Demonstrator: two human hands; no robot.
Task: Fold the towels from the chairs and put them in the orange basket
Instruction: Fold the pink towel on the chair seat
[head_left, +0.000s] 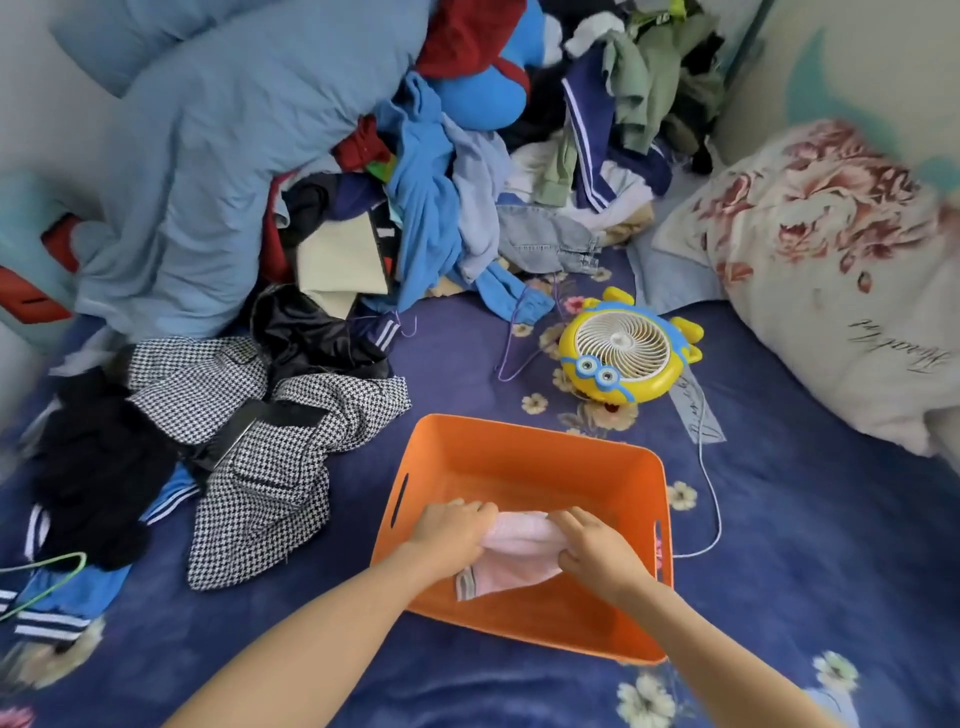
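Observation:
An orange basket (524, 452) stands on the blue flowered bedsheet, low in the middle of the head view. Inside it lies a folded pale pink towel (519, 545) with a striped edge at its near left corner. My left hand (452, 527) grips the towel's left end and my right hand (597, 551) grips its right end, both reaching down into the basket. The towel's ends are hidden under my fingers.
A yellow cartoon desk fan (623, 353) with a white cable lies behind the basket on the right. A houndstooth garment (260, 457) and dark clothes lie to the left. A large clothes heap (441, 182) fills the back. A flowered pillow (831, 270) sits at right.

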